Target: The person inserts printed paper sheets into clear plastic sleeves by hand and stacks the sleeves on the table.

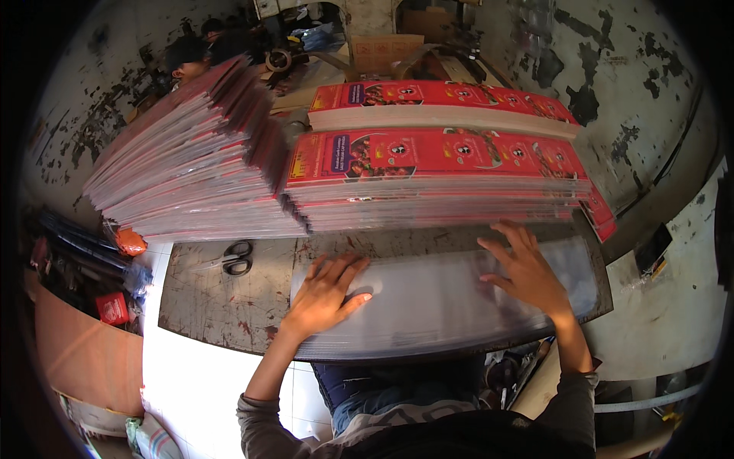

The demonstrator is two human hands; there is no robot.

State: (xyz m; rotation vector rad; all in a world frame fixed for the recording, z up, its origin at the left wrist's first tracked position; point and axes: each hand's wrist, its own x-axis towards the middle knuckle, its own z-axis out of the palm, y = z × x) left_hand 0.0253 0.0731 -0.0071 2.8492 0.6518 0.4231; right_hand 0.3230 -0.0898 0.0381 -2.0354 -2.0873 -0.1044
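A wide stack of clear plastic sleeves (428, 302) lies along the near edge of the table in front of me. My left hand (325, 297) rests on its left end, fingers stretched out and thumb apart. Over the right part of the sleeves is my right hand (529, 275), its fingers spread and slightly bent; I cannot tell whether it touches the plastic. Neither hand holds anything. Just beyond the sleeves stands a pile of long red printed cards (443, 157), the lower ones with a plastic sheen.
A tall, leaning pile of plastic-wrapped cards (191, 176) rises at the left. Another stack of red cards (451, 96) lies behind. Black-handled scissors (238, 258) rest on the scratched tabletop (206, 294). A phone (654, 249) lies at the right. People (187, 61) are partly visible at the back left.
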